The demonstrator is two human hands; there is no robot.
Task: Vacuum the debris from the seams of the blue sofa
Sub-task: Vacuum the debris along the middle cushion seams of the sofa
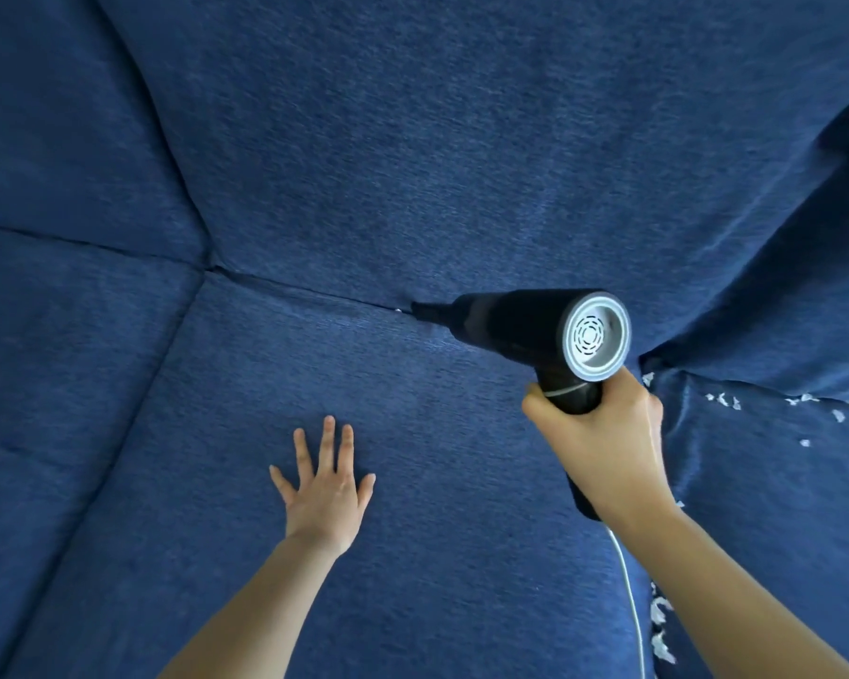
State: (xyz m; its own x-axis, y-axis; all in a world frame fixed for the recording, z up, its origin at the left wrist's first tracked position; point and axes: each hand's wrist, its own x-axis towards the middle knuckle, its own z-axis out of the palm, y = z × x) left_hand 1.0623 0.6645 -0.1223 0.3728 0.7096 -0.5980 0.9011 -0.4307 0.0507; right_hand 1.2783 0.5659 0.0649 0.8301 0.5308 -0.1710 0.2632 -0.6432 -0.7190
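Note:
The blue sofa (412,164) fills the whole view, seat cushion below and back cushion above. My right hand (604,433) grips the handle of a black handheld vacuum (520,321) with a grey round rear cap. Its narrow nozzle tip sits in the seam (314,294) between seat and back, beside a tiny white fleck. My left hand (327,487) lies flat on the seat cushion with its fingers spread, below and left of the nozzle. White paper-like debris (726,401) lies along the seam at the right, and more debris (660,629) sits in the seam near my right forearm.
A white cord (631,595) runs down from the vacuum's handle toward the bottom edge. A second seat cushion (60,384) lies at the left, split off by a diagonal seam. Another cushion (780,482) with scattered flecks lies at the right.

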